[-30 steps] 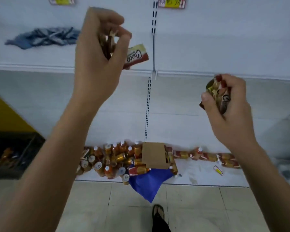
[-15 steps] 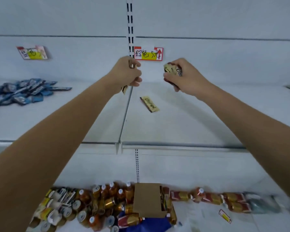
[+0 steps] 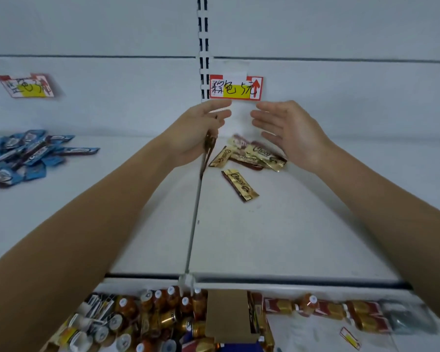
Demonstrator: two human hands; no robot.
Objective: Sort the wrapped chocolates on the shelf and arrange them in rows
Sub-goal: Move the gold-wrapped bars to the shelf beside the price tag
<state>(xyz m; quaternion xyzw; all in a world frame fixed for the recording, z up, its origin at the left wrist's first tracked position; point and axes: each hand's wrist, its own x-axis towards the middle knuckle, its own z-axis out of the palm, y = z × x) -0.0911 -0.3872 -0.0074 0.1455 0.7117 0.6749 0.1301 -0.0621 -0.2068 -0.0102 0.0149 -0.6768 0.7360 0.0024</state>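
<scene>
Blue-wrapped chocolates point(image 3: 23, 156) lie heaped at nine o'clock on the white shelf point(image 3: 290, 224). At centre I see the left hand point(image 3: 196, 133) gripping a few gold-brown packets point(image 3: 208, 151), which hang across the divider point(image 3: 193, 224). At its three o'clock, loose Choco packets point(image 3: 254, 153) lie piled below the right hand point(image 3: 290, 130), whose fingers are straight, spread and holding nothing. Bottles point(image 3: 163, 316) crowd six o'clock.

Bare left hand point(image 3: 196, 133), bare right hand point(image 3: 290, 130)
</scene>
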